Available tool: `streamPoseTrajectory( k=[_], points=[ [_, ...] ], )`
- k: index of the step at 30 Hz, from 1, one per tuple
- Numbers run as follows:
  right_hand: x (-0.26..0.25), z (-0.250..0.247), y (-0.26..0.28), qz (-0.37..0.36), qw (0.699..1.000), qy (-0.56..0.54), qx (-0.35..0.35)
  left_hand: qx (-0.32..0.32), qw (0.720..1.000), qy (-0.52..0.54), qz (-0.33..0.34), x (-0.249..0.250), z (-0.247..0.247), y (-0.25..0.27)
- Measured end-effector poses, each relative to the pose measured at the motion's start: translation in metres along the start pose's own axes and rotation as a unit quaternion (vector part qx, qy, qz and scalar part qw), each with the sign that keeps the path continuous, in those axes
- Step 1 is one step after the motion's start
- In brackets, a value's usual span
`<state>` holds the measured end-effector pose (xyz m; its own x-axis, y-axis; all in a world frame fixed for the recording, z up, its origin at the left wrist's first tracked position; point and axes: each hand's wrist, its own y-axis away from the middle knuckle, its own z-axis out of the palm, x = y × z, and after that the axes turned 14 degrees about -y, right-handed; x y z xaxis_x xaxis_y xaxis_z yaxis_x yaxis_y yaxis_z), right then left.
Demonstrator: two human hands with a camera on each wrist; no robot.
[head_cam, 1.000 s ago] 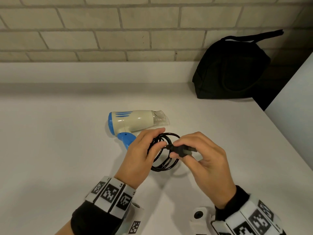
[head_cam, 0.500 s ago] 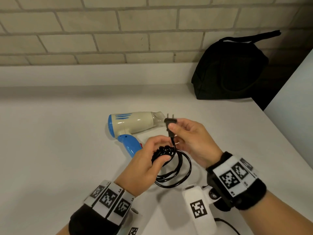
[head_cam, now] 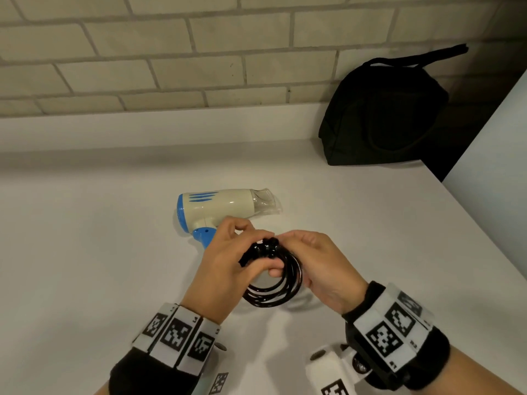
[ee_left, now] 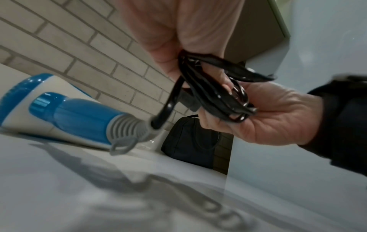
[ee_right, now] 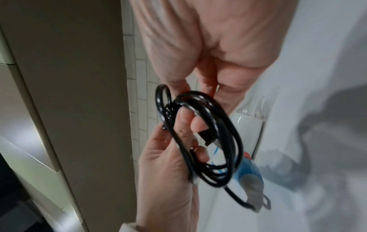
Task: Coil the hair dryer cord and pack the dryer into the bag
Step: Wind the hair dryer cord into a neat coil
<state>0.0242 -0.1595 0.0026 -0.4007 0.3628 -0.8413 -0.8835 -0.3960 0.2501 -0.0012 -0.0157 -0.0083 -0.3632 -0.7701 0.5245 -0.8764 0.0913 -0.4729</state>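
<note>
A cream and blue hair dryer (head_cam: 219,208) lies on its side on the white counter (head_cam: 85,252), its clear nozzle pointing right. Its black cord (head_cam: 281,286) is wound into a small coil held just in front of the blue handle. My left hand (head_cam: 228,266) grips the coil's left side, thumb through the loops (ee_right: 208,138). My right hand (head_cam: 313,263) pinches the cord's end at the top of the coil, with the coil (ee_left: 218,92) lying across its fingers. The plug (ee_right: 207,136) shows inside the loops. A black bag (head_cam: 382,115) stands at the back right against the brick wall.
A pale panel (head_cam: 490,166) rises at the counter's right edge beside the bag. A low ledge (head_cam: 142,129) runs under the brick wall at the back. The dryer's grey strain relief and hang loop (ee_left: 127,138) rest on the counter.
My right hand, which held the plug up above the coil near the nozzle, has come back down to the coil. The plug end is now tucked among the loops.
</note>
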Motion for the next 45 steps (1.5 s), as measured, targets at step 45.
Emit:
streamPoseTrajectory(
  k=[45],
  points=[
    [0.026,-0.012,0.012,-0.4,0.833,0.383,-0.005,-0.172,0.931,0.252,-0.199,0.005,-0.004,-0.01]
  ],
)
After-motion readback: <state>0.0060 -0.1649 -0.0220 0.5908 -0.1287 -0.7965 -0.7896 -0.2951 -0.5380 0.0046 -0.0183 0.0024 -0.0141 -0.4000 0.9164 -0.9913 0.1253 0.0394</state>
